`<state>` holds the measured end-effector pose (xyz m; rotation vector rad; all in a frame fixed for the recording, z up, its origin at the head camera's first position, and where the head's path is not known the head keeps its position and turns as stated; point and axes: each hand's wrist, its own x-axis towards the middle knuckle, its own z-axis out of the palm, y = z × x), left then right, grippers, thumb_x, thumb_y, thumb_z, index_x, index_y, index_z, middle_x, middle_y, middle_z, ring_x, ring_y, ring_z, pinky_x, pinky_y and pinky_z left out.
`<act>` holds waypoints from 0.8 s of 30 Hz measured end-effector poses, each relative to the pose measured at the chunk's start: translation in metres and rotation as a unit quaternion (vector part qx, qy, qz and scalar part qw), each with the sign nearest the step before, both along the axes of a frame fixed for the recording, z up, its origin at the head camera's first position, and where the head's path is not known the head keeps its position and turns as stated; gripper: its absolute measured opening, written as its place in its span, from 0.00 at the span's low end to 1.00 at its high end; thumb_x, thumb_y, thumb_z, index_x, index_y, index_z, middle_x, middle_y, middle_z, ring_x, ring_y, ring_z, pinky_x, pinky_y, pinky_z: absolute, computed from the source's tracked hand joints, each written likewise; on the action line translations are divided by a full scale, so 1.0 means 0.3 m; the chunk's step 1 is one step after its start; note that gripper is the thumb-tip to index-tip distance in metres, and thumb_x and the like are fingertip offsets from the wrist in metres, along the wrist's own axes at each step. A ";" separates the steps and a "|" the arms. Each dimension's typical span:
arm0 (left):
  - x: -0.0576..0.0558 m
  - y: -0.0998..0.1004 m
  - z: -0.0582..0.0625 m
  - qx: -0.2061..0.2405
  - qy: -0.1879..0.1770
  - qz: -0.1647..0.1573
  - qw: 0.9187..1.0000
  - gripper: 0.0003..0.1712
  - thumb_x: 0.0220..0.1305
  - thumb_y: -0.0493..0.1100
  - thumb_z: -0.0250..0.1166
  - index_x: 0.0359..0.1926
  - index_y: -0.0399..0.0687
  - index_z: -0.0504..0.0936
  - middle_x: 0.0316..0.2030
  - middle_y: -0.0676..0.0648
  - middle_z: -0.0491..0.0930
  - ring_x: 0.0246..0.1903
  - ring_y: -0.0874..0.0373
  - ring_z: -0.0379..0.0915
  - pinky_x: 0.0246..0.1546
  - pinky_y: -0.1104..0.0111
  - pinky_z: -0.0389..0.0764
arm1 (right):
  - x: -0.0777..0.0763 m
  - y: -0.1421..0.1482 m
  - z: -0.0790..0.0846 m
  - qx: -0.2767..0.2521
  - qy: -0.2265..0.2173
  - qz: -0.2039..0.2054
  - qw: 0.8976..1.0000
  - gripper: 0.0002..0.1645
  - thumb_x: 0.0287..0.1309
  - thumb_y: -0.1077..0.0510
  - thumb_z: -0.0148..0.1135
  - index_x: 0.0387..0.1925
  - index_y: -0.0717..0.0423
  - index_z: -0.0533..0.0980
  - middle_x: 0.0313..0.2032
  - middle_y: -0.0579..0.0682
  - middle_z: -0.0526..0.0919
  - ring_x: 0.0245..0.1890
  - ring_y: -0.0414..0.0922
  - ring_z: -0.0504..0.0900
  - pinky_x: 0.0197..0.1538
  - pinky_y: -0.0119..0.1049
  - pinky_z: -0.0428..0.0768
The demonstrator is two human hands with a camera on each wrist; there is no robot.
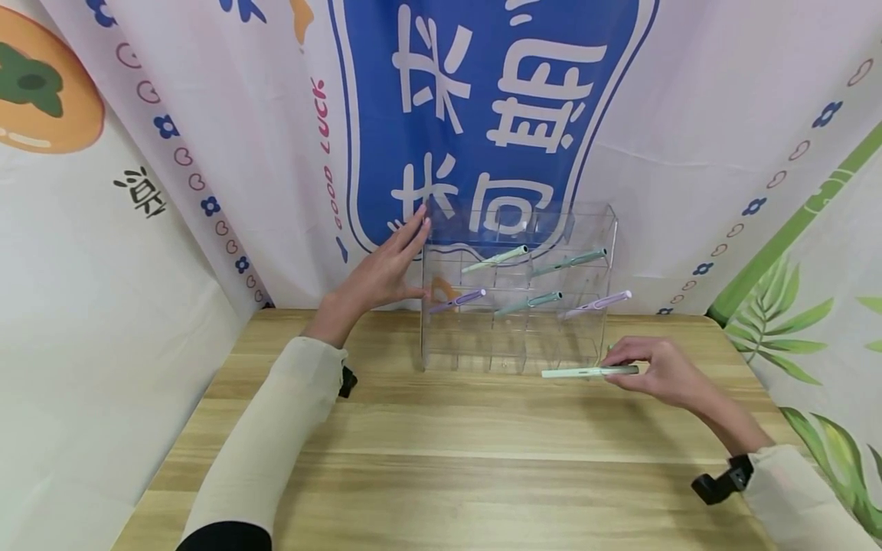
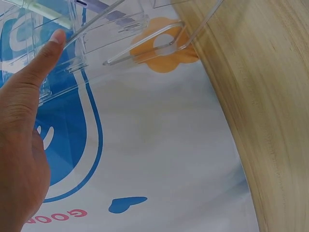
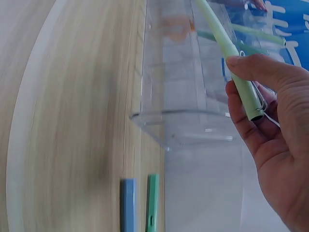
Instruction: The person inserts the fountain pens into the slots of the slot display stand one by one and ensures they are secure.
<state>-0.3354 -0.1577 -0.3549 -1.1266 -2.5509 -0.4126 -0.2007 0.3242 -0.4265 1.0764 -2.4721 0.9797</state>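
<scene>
A clear acrylic pen rack (image 1: pixel 510 360) stands on the wooden table. My left hand (image 1: pixel 386 272) rests against the rack's left side, with fingers straight along the upper edge and the thumb (image 2: pixel 46 58) lower down. In my right hand (image 1: pixel 654 371), thumb and fingers pinch a light green pen (image 1: pixel 572 373), held level in front of the rack's lower right. Its clip end (image 3: pixel 253 108) lies at the palm in the right wrist view. The rack holds another light green pen (image 1: pixel 496 259), a dark teal pen (image 1: pixel 570 262), a purple pen (image 1: pixel 458 301), a teal pen (image 1: pixel 529 303) and a lilac pen (image 1: pixel 598 304).
The right wrist view has a blue pen (image 3: pixel 129 205) and a green pen (image 3: pixel 152 203) lying on the table beside the rack. A printed cloth (image 1: pixel 689 153) hangs right behind the rack and the wooden table's back edge (image 1: pixel 310 312).
</scene>
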 end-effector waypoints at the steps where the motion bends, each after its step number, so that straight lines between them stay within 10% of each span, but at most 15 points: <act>1: -0.001 0.000 0.000 0.000 0.001 -0.001 1.000 0.76 0.49 0.50 0.88 0.85 0.37 0.45 0.85 0.38 0.33 0.83 0.40 0.43 0.77 0.45 0.63 | -0.003 -0.008 0.001 0.001 0.003 0.003 1.000 0.21 0.44 0.73 0.83 0.37 0.48 0.90 0.36 0.43 0.90 0.36 0.35 0.86 0.32 0.23 0.81; 24: -0.002 0.003 -0.005 0.014 -0.021 -0.002 1.000 0.76 0.49 0.46 0.88 0.85 0.38 0.44 0.86 0.41 0.31 0.81 0.38 0.50 0.71 0.48 0.74 | -0.044 -0.230 0.007 -0.042 0.080 -0.004 0.996 0.18 0.43 0.74 0.81 0.36 0.54 0.90 0.35 0.46 0.91 0.35 0.45 0.89 0.46 0.19 0.80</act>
